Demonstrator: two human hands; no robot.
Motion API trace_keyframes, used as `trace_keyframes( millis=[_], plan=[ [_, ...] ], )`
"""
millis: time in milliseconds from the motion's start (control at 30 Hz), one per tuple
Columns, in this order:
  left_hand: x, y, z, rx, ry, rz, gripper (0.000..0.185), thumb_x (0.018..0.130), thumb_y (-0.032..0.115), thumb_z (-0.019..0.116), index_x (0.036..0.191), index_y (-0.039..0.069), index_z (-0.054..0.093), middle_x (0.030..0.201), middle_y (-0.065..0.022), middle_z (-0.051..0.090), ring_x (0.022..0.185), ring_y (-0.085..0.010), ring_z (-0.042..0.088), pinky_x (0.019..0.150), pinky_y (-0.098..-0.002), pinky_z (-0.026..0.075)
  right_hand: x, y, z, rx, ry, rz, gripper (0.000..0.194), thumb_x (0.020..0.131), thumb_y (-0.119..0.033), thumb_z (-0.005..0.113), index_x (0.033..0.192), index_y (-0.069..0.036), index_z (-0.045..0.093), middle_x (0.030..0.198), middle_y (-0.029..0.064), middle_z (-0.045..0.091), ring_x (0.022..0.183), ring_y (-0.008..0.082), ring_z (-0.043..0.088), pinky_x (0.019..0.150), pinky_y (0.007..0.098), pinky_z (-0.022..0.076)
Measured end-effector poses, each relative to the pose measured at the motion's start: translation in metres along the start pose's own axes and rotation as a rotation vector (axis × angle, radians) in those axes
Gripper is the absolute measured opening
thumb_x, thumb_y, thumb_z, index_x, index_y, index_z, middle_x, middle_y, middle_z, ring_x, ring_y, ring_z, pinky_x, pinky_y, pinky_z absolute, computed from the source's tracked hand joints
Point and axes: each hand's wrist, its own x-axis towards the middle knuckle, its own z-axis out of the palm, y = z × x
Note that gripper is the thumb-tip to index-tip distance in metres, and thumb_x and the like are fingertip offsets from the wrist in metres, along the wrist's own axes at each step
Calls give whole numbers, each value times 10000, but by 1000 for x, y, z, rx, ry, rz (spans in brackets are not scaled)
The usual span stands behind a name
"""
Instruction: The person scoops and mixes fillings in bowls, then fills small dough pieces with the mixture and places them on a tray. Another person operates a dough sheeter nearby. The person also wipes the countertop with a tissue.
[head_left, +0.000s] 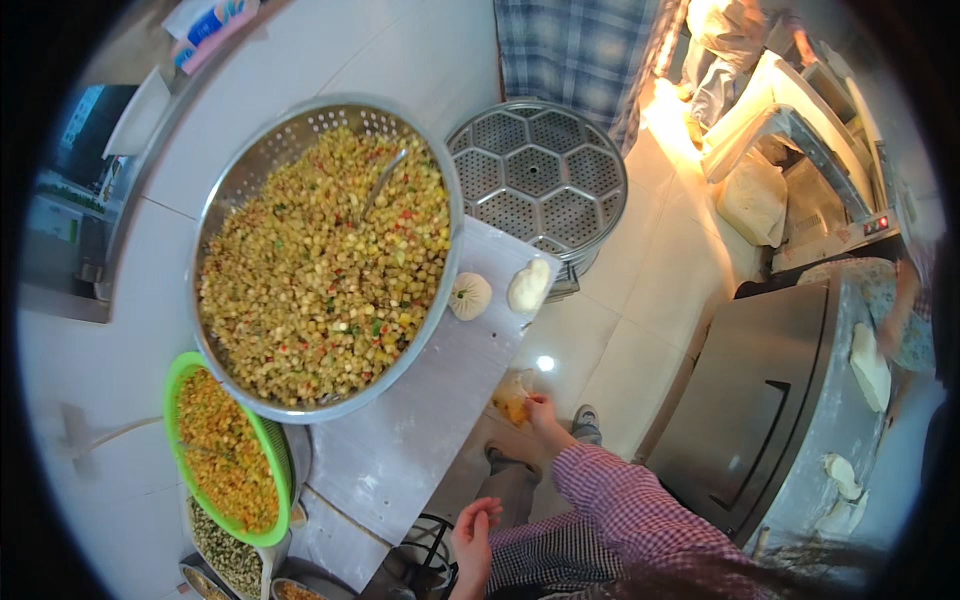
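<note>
My right hand (541, 414) pinches a small clear plastic bag (513, 399) with something orange in it, held over the floor beside the table. My left hand (474, 534) is lower, near the table's front edge, with nothing in it and its fingers loosely curled. On the floury tabletop (405, 457) sit a pleated bun (471, 297) and, near the corner, a lump of dough (529, 286). A large steel colander (442, 352) of diced vegetable filling (322, 270) rests there, a spoon (381, 187) stuck in it.
A green plastic basket (280, 480) holds orange filling, beside a container of dark green filling (229, 541). A perforated steel steamer (534, 169) stands behind the table corner. At right, a co-worker's hand (891, 334) touches dough (870, 367) on a steel counter (847, 420). Another person (716, 60) is farther back.
</note>
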Motion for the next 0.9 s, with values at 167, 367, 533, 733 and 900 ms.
trace_keyframes(
  millis=[167,367,533,733,900],
  plan=[
    [6,-5,-9,-17,44,-59,230,1010,89,458,1177,-10,582,1140,-116,662,1020,-178,631,881,-310,509,44,47,70,348,-410,130,296,962,-164,542,1213,-9,518,1040,80,624,956,214,603,767,340,527],
    [-21,58,-10,-150,-91,68,229,1010,81,457,1180,-4,584,1145,-114,660,1015,-178,633,866,-304,501,-4,6,-9,181,-211,198,320,982,-183,477,1277,-59,485,1169,118,584,1012,298,618,793,401,533],
    [-45,151,-25,-160,-175,276,236,1007,62,454,1188,-10,588,1153,-107,657,1016,-168,632,861,-280,498,-73,-129,-105,187,-33,-73,149,916,-108,492,1046,-81,559,886,120,660,772,272,664,646,372,534],
    [-56,228,-49,-223,-101,460,231,985,76,491,1180,4,593,1125,-115,663,987,-182,633,837,-299,519,-153,-366,-100,397,-143,-521,167,971,-99,441,1067,-43,566,881,71,649,743,167,620,642,294,534],
    [-29,275,-43,-283,-60,513,244,996,83,480,1199,-11,575,1121,-115,665,987,-185,636,842,-303,520,-260,-526,15,286,-439,-737,184,967,-108,524,1118,-43,608,948,45,677,764,107,613,668,261,529]
  ],
)
